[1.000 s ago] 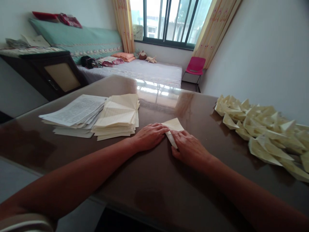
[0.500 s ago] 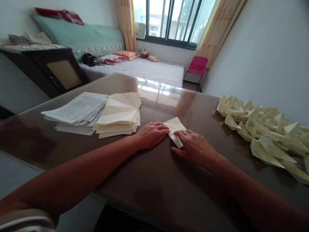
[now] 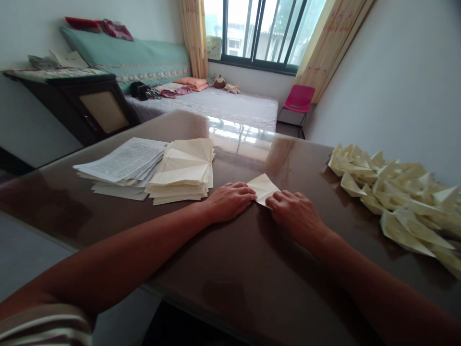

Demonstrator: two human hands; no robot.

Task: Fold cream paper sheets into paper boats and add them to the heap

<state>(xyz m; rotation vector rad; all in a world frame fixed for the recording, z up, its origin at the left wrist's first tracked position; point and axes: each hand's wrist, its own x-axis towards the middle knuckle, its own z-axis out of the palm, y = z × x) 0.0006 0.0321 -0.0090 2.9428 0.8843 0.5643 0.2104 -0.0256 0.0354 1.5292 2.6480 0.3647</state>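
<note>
Bracing small folded cream paper (image 3: 264, 186) on the glossy brown desk (image 3: 223, 259), my half-open left grip (image 3: 230, 201) pins one corner, seemingly so my right grip (image 3: 296, 215), pinched closed, controls its edge.

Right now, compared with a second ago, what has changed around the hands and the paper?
The right hand has slid slightly rightward, its once outstretched fingers now curled at the near right edge of the small folded cream paper. The narrow flap that stuck out toward the person no longer shows. Unchanged: the left hand on the paper's left corner, the two flat paper stacks, the folded cream paper pile.
</note>
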